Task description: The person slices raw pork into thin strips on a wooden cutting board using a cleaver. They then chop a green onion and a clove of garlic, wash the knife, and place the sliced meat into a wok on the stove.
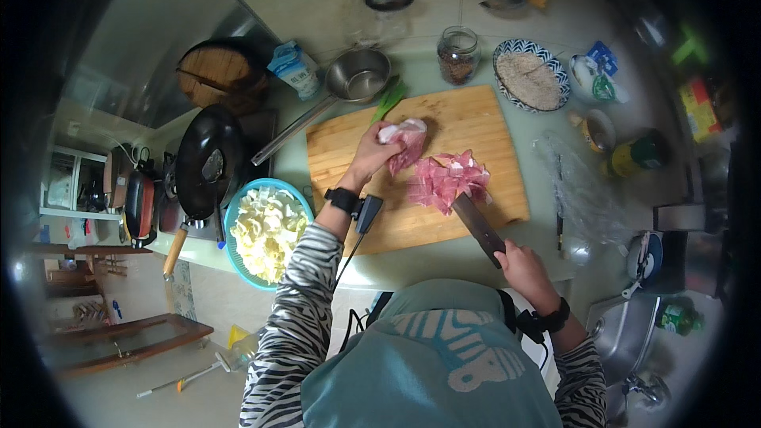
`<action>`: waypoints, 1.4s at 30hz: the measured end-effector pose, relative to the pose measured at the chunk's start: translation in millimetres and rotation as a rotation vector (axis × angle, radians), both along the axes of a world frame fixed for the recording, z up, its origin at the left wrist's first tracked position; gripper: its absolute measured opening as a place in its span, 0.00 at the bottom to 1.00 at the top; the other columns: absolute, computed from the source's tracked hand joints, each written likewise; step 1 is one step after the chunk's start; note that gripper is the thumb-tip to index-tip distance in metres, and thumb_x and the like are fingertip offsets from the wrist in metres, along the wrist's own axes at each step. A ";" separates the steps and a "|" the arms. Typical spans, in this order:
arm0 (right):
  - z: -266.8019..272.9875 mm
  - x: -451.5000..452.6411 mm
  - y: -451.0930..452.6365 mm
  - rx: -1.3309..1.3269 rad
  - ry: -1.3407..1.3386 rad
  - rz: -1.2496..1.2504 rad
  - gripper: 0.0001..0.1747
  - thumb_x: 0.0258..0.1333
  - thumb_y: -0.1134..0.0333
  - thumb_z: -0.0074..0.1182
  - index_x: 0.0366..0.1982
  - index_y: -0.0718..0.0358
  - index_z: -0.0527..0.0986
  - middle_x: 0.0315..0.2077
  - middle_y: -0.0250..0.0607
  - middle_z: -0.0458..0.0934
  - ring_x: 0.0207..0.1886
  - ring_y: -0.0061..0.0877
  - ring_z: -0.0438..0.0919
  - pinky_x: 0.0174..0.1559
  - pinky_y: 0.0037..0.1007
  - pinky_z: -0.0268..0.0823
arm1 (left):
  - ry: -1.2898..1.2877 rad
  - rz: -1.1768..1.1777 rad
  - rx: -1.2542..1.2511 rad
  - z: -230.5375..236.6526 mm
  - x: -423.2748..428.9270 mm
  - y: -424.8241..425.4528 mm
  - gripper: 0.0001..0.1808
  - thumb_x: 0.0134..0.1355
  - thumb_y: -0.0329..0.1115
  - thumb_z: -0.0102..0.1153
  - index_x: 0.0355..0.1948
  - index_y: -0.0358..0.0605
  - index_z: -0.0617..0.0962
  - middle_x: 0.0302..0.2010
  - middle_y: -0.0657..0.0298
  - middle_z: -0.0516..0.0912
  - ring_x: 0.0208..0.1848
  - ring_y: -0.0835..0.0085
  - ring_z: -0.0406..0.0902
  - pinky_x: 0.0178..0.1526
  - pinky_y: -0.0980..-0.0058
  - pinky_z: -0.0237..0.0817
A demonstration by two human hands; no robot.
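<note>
My left hand [379, 151] grips a chunk of raw meat [409, 144] with a pale fatty edge, over the upper middle of a wooden cutting board [380, 223]. Beside it, to the right, lies a pile of sliced raw meat [443, 181]. My right hand [523, 264] holds a cleaver [479, 227] by its handle, near the board's front right edge. The blade's far end is at the near side of the sliced meat. A green vegetable piece [389, 100] rests at the board's back left edge.
A blue basket of chopped cabbage [308, 205] stands left of the board, with a black wok [208, 142] beyond. Behind are a steel saucepan [358, 74], a glass jar [458, 59] and a patterned dish [532, 76]. Crumpled clear plastic [585, 190] lies right; a sink [627, 327] is lower right.
</note>
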State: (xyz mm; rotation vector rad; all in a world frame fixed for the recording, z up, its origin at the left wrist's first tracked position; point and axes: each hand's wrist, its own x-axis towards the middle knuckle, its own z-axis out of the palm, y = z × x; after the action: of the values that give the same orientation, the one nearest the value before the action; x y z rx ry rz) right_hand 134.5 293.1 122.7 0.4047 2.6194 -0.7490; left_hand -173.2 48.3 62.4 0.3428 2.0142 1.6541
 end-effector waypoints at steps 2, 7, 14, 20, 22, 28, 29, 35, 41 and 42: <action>-1.6 -2.3 -3.5 0.000 0.040 0.004 0.16 0.67 0.58 0.51 0.40 0.67 0.72 0.27 0.61 0.80 0.33 0.58 0.79 0.36 0.55 0.71 | -0.252 0.073 0.142 -1.3 23.6 -24.4 0.30 0.60 0.28 0.61 0.62 0.38 0.67 0.49 0.59 0.79 0.46 0.70 0.82 0.44 0.72 0.79; 1.1 -18.3 -23.6 0.034 0.111 0.091 0.13 0.67 0.61 0.50 0.39 0.66 0.72 0.23 0.58 0.80 0.28 0.54 0.80 0.32 0.52 0.72 | -0.413 0.225 0.321 -8.5 118.4 -79.1 0.32 0.59 0.29 0.66 0.62 0.39 0.67 0.51 0.57 0.78 0.50 0.68 0.80 0.47 0.70 0.80; 1.3 -48.5 -58.0 0.035 0.253 0.321 0.09 0.66 0.66 0.50 0.36 0.65 0.72 0.18 0.53 0.78 0.24 0.50 0.81 0.29 0.48 0.73 | -0.151 0.395 -0.019 -18.8 187.4 -74.2 0.31 0.53 0.28 0.73 0.54 0.40 0.69 0.45 0.61 0.80 0.43 0.77 0.78 0.42 0.77 0.75; -2.0 -58.9 -63.2 0.053 0.203 0.349 0.09 0.66 0.65 0.50 0.36 0.65 0.72 0.18 0.54 0.79 0.25 0.50 0.81 0.29 0.49 0.73 | 0.362 0.420 -0.411 2.4 197.3 -61.1 0.31 0.50 0.30 0.73 0.52 0.39 0.70 0.50 0.55 0.80 0.48 0.62 0.79 0.51 0.68 0.73; -2.3 -61.8 -63.2 0.058 0.172 0.351 0.09 0.66 0.65 0.50 0.37 0.66 0.72 0.19 0.54 0.79 0.25 0.50 0.81 0.29 0.49 0.73 | 0.601 0.460 -0.580 5.9 195.3 -57.1 0.32 0.45 0.31 0.74 0.50 0.38 0.71 0.51 0.51 0.79 0.50 0.48 0.77 0.54 0.61 0.70; -5.5 -65.9 -63.9 0.038 0.179 0.333 0.09 0.66 0.65 0.50 0.36 0.66 0.71 0.19 0.54 0.79 0.26 0.51 0.81 0.29 0.50 0.73 | 0.449 0.507 -0.442 -0.9 190.5 -58.9 0.32 0.47 0.29 0.73 0.53 0.39 0.71 0.51 0.52 0.79 0.50 0.55 0.77 0.56 0.62 0.70; -6.3 -65.2 -63.3 0.052 0.196 0.317 0.10 0.66 0.65 0.50 0.36 0.65 0.71 0.19 0.54 0.79 0.26 0.50 0.81 0.29 0.50 0.73 | 0.242 0.528 -0.257 -3.2 192.7 -60.4 0.31 0.50 0.29 0.72 0.53 0.39 0.70 0.51 0.53 0.79 0.50 0.58 0.77 0.54 0.65 0.71; -8.4 -59.8 -59.8 0.142 0.255 0.379 0.06 0.60 0.69 0.53 0.36 0.65 0.72 0.19 0.51 0.80 0.24 0.44 0.82 0.26 0.43 0.74 | -0.048 0.572 0.033 -23.5 206.4 -64.3 0.34 0.61 0.33 0.69 0.63 0.39 0.66 0.55 0.53 0.75 0.52 0.70 0.76 0.50 0.73 0.72; 2.2 -53.6 -66.8 0.258 0.300 0.531 0.08 0.53 0.72 0.53 0.36 0.63 0.71 0.17 0.44 0.80 0.22 0.35 0.84 0.24 0.34 0.73 | 0.141 0.522 -0.119 -41.8 204.1 -67.3 0.32 0.55 0.33 0.74 0.60 0.44 0.73 0.52 0.51 0.76 0.51 0.59 0.77 0.55 0.66 0.70; 4.7 -54.3 -68.0 0.280 0.299 0.542 0.07 0.53 0.72 0.53 0.36 0.63 0.71 0.17 0.43 0.80 0.22 0.34 0.84 0.24 0.33 0.73 | 0.115 0.523 -0.095 -43.0 203.2 -66.3 0.32 0.54 0.33 0.75 0.59 0.44 0.73 0.52 0.51 0.77 0.51 0.59 0.77 0.55 0.66 0.70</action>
State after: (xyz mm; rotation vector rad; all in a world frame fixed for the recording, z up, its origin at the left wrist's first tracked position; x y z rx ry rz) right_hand 80.2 225.1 127.4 -0.3703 2.9133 -0.2768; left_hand 29.9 -17.9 19.4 -0.1439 2.4027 1.8568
